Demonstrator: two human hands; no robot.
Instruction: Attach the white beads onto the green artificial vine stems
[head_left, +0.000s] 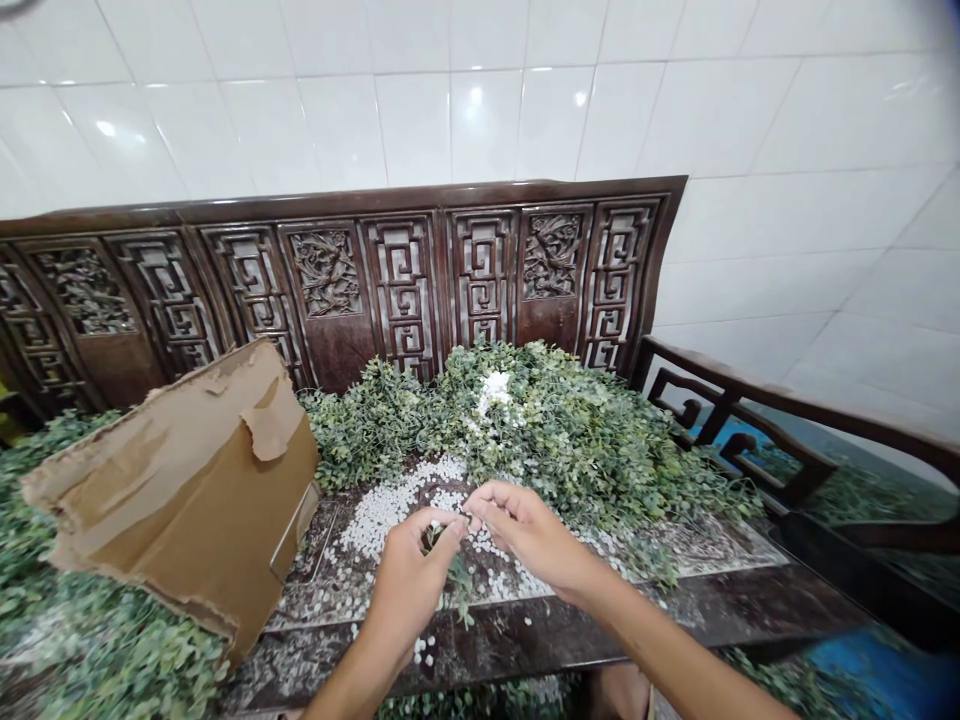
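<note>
Head view: the left hand [409, 590] pinches a small leafy sprig [454, 578] at its top end; it looks light and limp, best held there. The right hand [529, 535], fingers narrowly curled, hovers just beside, above white bits [386, 510].

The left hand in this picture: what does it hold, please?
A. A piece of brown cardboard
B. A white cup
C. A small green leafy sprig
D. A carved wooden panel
C. The left hand has a small green leafy sprig between its fingers, above the scattered white pieces.
</note>
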